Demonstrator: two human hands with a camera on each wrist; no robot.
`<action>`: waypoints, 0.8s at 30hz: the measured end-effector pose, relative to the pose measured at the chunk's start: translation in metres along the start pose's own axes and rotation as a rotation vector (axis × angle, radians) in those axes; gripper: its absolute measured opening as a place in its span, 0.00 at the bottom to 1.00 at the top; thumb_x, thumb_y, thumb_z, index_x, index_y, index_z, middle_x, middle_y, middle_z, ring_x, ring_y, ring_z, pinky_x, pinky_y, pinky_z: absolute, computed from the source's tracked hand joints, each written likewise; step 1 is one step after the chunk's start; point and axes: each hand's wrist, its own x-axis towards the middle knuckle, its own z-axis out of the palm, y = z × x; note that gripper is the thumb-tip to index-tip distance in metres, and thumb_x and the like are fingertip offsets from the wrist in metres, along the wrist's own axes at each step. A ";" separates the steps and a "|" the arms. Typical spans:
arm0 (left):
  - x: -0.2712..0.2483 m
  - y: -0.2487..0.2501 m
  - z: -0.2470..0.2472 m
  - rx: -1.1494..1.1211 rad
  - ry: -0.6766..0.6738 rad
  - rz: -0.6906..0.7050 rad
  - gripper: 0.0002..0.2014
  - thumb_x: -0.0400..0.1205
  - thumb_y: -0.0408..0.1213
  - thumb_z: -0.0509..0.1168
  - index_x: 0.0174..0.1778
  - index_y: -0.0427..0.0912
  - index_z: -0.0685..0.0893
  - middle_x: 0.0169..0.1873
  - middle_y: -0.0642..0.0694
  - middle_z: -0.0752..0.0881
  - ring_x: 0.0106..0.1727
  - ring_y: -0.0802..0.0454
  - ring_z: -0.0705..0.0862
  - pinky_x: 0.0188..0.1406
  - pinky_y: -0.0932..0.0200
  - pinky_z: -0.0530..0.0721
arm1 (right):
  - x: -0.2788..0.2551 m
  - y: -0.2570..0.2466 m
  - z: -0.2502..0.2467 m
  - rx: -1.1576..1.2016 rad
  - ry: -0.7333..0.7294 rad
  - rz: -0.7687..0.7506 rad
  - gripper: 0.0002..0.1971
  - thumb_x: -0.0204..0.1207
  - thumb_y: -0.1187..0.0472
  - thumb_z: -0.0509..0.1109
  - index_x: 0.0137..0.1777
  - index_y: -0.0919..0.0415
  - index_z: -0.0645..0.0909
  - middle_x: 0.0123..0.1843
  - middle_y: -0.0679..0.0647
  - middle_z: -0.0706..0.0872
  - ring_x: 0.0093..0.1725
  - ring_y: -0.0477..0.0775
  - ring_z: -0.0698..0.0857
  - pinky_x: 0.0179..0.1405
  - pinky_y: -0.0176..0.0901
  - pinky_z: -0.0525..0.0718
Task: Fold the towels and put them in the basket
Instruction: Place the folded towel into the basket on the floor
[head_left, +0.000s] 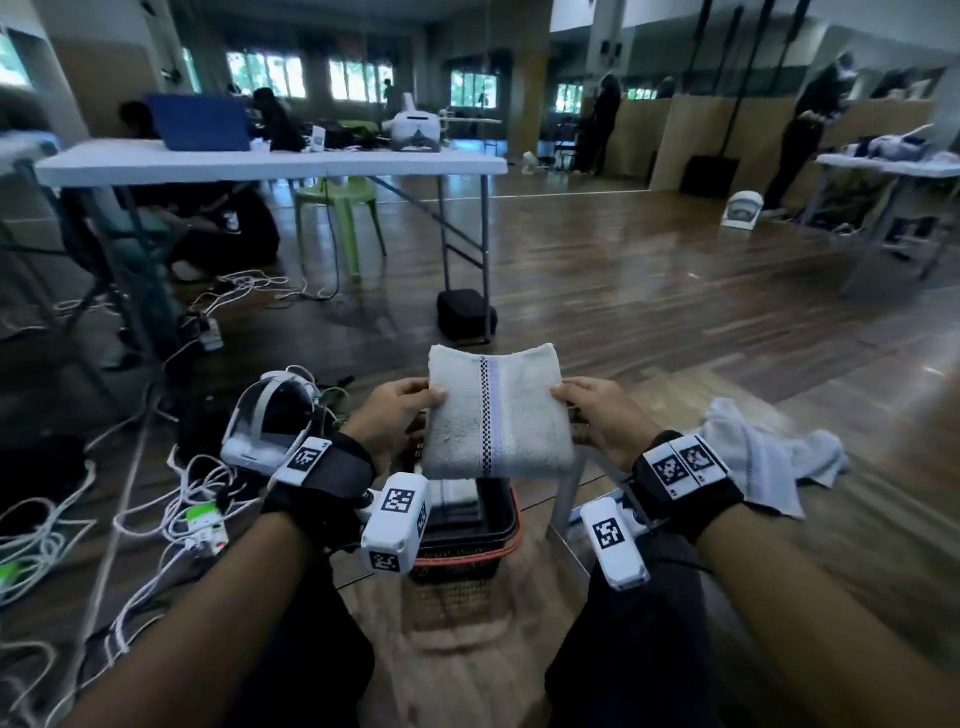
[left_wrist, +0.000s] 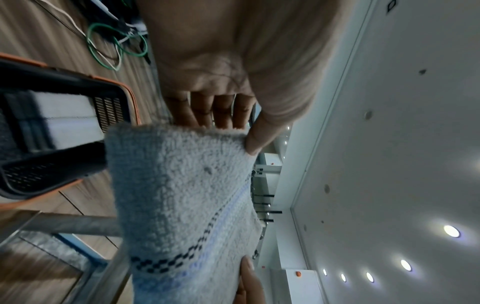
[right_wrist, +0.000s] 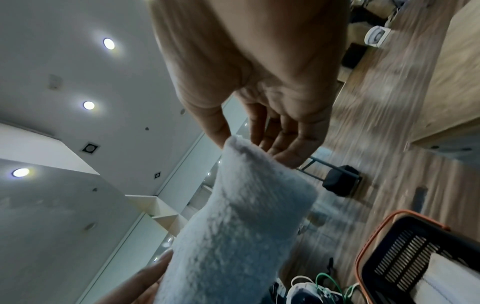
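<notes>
A folded white towel (head_left: 496, 413) with a checkered blue stripe hangs in the air between both hands, above the basket. My left hand (head_left: 400, 410) pinches its left edge, thumb on top and fingers under; my right hand (head_left: 597, 410) pinches its right edge the same way. The left wrist view shows the towel (left_wrist: 182, 205) with the thumb (left_wrist: 259, 137) pressed on its edge. In the right wrist view the towel (right_wrist: 241, 226) is gripped at its corner. The dark basket (head_left: 501, 525) with an orange rim sits on the floor below, a folded towel (left_wrist: 67, 119) inside it.
A crumpled white towel (head_left: 769, 457) lies on the wooden surface to the right. A headset (head_left: 270, 421) and several white cables (head_left: 156, 525) lie on the floor at left. A metal frame leg (head_left: 563, 493) stands beside the basket. A white folding table (head_left: 270, 161) stands farther off.
</notes>
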 end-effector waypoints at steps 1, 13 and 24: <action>0.004 -0.004 -0.007 -0.006 0.024 -0.011 0.03 0.81 0.30 0.64 0.49 0.39 0.82 0.29 0.48 0.83 0.23 0.57 0.75 0.19 0.68 0.69 | 0.007 0.003 0.006 0.000 -0.011 0.004 0.09 0.80 0.66 0.63 0.57 0.67 0.79 0.35 0.53 0.82 0.25 0.44 0.81 0.18 0.34 0.77; 0.077 -0.108 -0.048 0.026 0.127 -0.337 0.05 0.82 0.28 0.62 0.43 0.41 0.80 0.26 0.47 0.83 0.17 0.61 0.76 0.13 0.72 0.70 | 0.096 0.102 0.050 -0.077 -0.065 0.357 0.07 0.80 0.61 0.63 0.42 0.59 0.79 0.36 0.55 0.80 0.32 0.52 0.77 0.33 0.41 0.74; 0.223 -0.238 -0.082 0.377 0.179 -0.585 0.13 0.80 0.31 0.66 0.29 0.43 0.76 0.20 0.49 0.81 0.32 0.48 0.78 0.35 0.61 0.79 | 0.235 0.222 0.082 -0.319 -0.071 0.575 0.09 0.73 0.61 0.68 0.32 0.59 0.78 0.44 0.60 0.83 0.46 0.59 0.81 0.46 0.47 0.78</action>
